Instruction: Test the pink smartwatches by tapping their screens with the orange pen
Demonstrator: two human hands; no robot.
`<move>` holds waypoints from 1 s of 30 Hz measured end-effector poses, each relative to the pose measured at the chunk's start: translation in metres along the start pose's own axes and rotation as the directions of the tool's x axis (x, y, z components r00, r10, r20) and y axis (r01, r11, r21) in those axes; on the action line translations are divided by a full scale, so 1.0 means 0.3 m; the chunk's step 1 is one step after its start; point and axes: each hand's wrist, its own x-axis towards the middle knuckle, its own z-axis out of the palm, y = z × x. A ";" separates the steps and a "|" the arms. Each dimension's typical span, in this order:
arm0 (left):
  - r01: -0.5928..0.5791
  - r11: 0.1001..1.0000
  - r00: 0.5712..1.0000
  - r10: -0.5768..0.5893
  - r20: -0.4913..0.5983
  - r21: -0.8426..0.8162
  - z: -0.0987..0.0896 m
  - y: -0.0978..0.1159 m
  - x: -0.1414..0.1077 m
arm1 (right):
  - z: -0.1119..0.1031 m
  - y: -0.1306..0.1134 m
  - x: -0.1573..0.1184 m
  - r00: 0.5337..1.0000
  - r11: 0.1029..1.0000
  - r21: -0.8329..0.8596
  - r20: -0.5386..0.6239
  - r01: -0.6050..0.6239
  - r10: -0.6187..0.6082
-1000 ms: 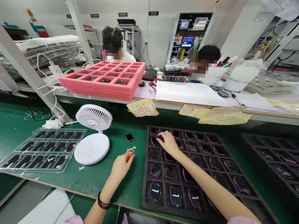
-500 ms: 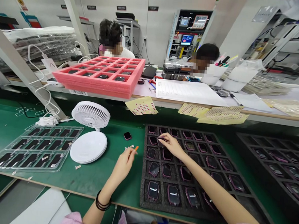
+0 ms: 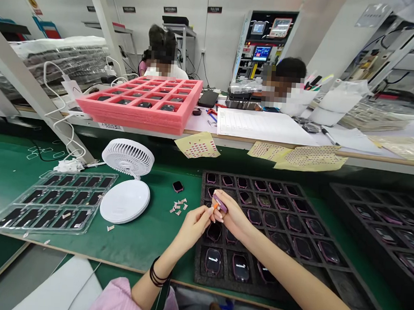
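Both hands meet above the left part of a black foam tray (image 3: 200, 263), in the air. Right hand (image 3: 233, 219): grip closed on a purple watch case (image 3: 220, 201), edge-on, held between thumb and fingers. Left hand (image 3: 192, 225): grip pinched on a small orange tool (image 3: 216, 205), its end at the case. Can't tell if it touches or just overlaps in view. Black bands (image 3: 158, 272) on the left wrist.

Case sits over the tray's second/third row, left side. Tray is a grid, most visible pockets with a dark-screened watch, face up. Front-row watches (image 3: 213, 261) show white lettering. Forearm covers part of the grid.

Left of the tray on the green worktop (image 3: 142, 245): one loose watch (image 3: 178, 186), face up, and a scatter of small pale tabs (image 3: 178, 207) just in front of it. Another single tab (image 3: 110, 228) near the fan base. White fan (image 3: 125, 201) stands left of those. Clear plastic tray (image 3: 45, 231) left of the fan, three rows of flat black parts, a few pale tabs on top.

Second black foam tray (image 3: 334, 201) at far right, partly filled. Raised shelf behind: pink foam tray (image 3: 135, 119), white form (image 3: 262, 126), yellow dotted sheets (image 3: 197, 145) hanging at the edge. Two people (image 3: 162, 52) beyond, heads low.
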 end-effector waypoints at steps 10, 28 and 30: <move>-0.048 0.996 0.998 0.050 -0.030 0.072 -0.004 -0.004 0.001 | 0.005 -0.004 -0.005 1.000 1.000 0.013 0.021 -0.003 0.003; -0.048 0.998 0.995 0.044 -0.090 -0.037 -0.001 0.025 0.011 | 0.024 0.016 0.003 0.999 0.979 0.202 0.036 -0.020 0.013; -0.053 0.997 0.990 0.046 -0.132 -0.051 0.001 0.034 0.014 | 0.035 0.023 -0.005 0.999 0.988 0.146 0.010 0.043 -0.045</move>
